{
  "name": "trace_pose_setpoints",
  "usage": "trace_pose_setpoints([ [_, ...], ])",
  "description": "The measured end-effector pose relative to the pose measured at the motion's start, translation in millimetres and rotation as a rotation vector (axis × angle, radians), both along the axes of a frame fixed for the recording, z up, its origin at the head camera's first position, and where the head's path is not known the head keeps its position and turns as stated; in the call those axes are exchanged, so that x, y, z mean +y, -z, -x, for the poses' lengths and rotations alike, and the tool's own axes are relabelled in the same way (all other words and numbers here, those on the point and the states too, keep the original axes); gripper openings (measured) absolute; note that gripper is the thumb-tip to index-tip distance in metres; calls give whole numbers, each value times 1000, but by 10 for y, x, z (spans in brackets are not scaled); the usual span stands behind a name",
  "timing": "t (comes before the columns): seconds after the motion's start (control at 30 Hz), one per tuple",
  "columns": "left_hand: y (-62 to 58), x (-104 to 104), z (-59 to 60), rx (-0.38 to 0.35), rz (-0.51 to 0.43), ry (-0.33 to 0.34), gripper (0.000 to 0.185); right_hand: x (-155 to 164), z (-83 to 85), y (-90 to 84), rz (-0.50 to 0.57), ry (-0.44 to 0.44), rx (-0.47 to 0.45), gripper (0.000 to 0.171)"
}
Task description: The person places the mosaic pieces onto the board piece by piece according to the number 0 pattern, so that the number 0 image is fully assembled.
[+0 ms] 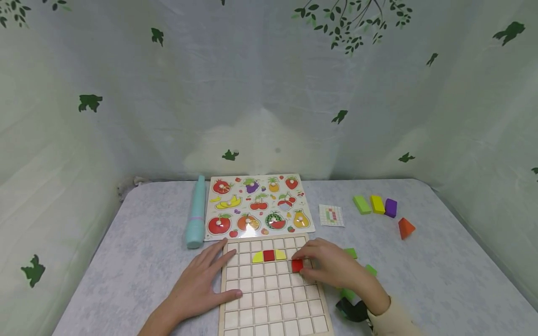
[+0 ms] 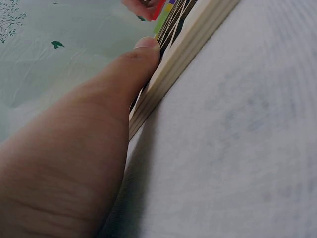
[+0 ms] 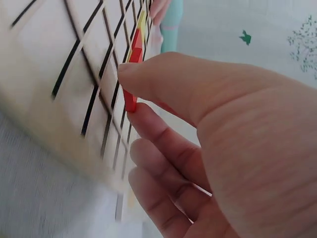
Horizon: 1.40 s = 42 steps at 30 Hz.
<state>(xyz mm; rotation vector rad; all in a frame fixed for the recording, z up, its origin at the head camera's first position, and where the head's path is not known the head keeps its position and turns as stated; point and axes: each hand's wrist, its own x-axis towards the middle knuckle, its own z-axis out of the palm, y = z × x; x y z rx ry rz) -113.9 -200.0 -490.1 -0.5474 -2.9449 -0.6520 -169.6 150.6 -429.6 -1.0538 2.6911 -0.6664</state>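
On the grid board (image 1: 273,298), right hand (image 1: 332,268) pinching a red tile (image 1: 297,265), left hand (image 1: 201,282) spread flat on its edge.

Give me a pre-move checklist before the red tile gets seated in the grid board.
1. Red tile pinched by right hand: ok, thumb and finger on it in the right wrist view.
2. Grid board steadied: ok, left hand lies flat on its left edge.
3. Tile square with its cell: cannot tell, fingers cover part of it.
4. Existing row, yellow piece, red square, yellow piece, undisturbed: ok.
5. Pattern card in view: ok, but too small to read.
6. Spare green pieces near the right hand: ok.
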Motion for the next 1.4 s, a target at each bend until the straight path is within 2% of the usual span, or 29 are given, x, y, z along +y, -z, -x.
trace_pose_setpoints([
  [0.37,-17,1,-4,-16,-5,-3,97,-261,7,62,2,-9,10,20],
  [0.63,-36,4,-20,-30,-7,2,97,-310,-17,133,6,-11,43,22],
  [0.9,-30,5,-12,-22,-5,-4,97,-311,-18,120,9,4,38,24],
  [1.13,-31,7,-7,-14,-11,-2,97,-172,-17,52,21,55,44,26],
  [1.3,-23,4,-6,-20,-4,-5,98,50,-13,36,29,68,65,29],
  [1.4,-23,3,-8,-26,1,-4,98,208,-27,20,33,107,41,30],
])
